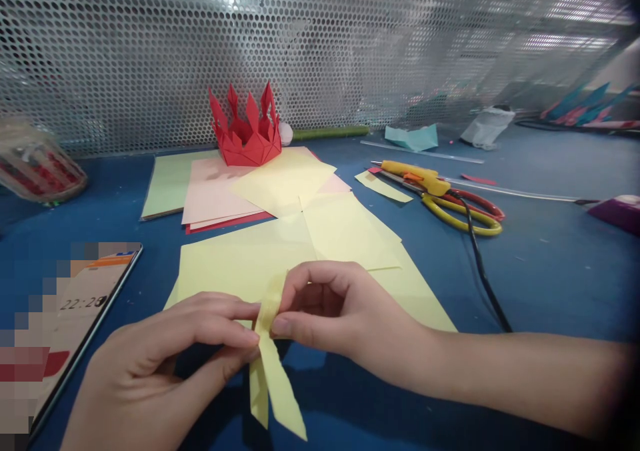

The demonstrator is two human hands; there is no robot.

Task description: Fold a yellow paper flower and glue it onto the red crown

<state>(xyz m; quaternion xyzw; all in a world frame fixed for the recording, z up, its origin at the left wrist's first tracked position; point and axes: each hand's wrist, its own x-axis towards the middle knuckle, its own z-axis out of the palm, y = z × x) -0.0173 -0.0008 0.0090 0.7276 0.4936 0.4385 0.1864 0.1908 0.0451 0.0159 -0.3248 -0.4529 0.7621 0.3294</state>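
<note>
A narrow folded strip of yellow paper (273, 361) is pinched between both hands, its two tails hanging apart toward the table's near side. My left hand (175, 357) is closed on it from the left, thumb and fingertips at the middle of the strip. From the right, my right hand (335, 311) pinches it a little higher, thumb against the edge. Just behind the hands lie several pale yellow paper sheets (240, 257), overlapping one another. Part of the strip's upper fold is hidden by the fingers.
A red paper crown (250, 137) stands on pink sheets (215, 191) at the back. Right lie scissors (460, 217) under a yellow glue gun (415, 174) with a black cord. Left are a phone (90, 304) and a jar (40, 164). Perforated metal sheeting (320, 51) closes off the back.
</note>
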